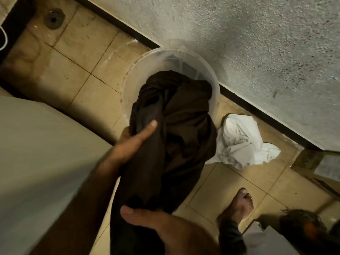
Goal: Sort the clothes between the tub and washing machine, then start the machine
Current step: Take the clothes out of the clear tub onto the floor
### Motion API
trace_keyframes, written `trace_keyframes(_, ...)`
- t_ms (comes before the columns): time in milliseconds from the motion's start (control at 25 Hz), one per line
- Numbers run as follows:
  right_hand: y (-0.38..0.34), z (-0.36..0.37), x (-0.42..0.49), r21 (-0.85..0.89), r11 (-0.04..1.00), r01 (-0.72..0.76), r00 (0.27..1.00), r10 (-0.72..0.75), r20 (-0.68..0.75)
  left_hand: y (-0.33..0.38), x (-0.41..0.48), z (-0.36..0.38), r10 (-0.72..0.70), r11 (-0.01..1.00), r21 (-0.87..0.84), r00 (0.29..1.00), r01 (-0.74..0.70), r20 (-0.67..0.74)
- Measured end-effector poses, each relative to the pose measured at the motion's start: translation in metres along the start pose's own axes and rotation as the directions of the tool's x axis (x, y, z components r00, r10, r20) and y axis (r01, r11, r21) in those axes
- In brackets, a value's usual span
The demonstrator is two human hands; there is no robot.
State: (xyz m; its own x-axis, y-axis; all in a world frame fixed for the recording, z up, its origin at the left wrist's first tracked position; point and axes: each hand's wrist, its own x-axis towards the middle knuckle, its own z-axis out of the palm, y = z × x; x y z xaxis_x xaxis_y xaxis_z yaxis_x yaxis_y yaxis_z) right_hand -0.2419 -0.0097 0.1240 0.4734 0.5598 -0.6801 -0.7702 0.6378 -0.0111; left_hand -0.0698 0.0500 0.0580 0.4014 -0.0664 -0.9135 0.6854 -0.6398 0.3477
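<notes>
- Left hand and right hand both clamp the dark garment, thumbs across it, fingers hidden behind.
- It hangs over the tub, far end inside.
- Best to lift it fully clear before swinging away, avoiding the white cloth.

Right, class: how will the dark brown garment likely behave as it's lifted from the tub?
Probably floppy: the dark brown garment sags in folds between the left hand and right hand. Likely bulky, since both hands grip it. Its trailing end in the tub might drag on the rim.
</notes>
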Motion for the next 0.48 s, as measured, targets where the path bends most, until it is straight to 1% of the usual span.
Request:
trace_keyframes(80,0.027,0.001,0.02,-0.05,0.997,0.06,0.997,-0.062,-0.042,-0.023,0.001,0.01,0.001,0.991,0.136,1.0,-0.004,0.022)
trace_keyframes(120,0.035,0.003,0.027,-0.139,0.987,0.086,0.991,-0.099,-0.087,-0.032,-0.001,0.016,0.017,0.989,0.145,1.0,-0.019,0.015)
trace_keyframes(160,0.041,0.0,0.03,-0.226,0.969,0.102,0.975,-0.142,-0.17,-0.04,-0.001,0.02,0.051,0.989,0.138,0.998,-0.048,-0.021)
trace_keyframes(200,0.046,-0.01,0.028,-0.283,0.955,0.086,0.946,-0.167,-0.277,-0.046,0.002,0.022,0.104,0.989,0.112,0.992,-0.096,-0.07)
trace_keyframes(240,0.047,-0.023,0.03,-0.301,0.953,0.038,0.891,-0.169,-0.421,-0.049,0.005,0.023,0.173,0.983,0.084,0.978,-0.163,-0.12)
trace_keyframes(280,0.042,-0.036,0.033,-0.374,0.927,-0.02,0.801,-0.209,-0.562,-0.048,0.007,0.024,0.247,0.969,0.067,0.956,-0.239,-0.158)
trace_keyframes(320,0.034,-0.05,0.032,-0.487,0.873,-0.03,0.672,-0.343,-0.657,-0.044,0.008,0.025,0.323,0.946,0.072,0.928,-0.315,-0.184)
trace_keyframes(360,0.021,-0.061,0.027,-0.588,0.809,0.007,0.514,-0.508,-0.692,-0.039,0.009,0.025,0.388,0.921,0.098,0.898,-0.376,-0.206)
trace_keyframes(400,0.004,-0.071,0.024,-0.665,0.743,0.081,0.354,-0.645,-0.677,-0.034,0.01,0.026,0.437,0.899,0.124,0.872,-0.419,-0.22)
trace_keyframes(440,-0.017,-0.075,0.02,-0.727,0.666,0.167,0.193,-0.745,-0.638,-0.029,0.009,0.026,0.474,0.881,0.139,0.851,-0.453,-0.225)
trace_keyframes(480,-0.039,-0.077,0.02,-0.775,0.59,0.227,0.083,-0.804,-0.588,-0.025,0.007,0.028,0.5,0.866,0.139,0.838,-0.481,-0.216)
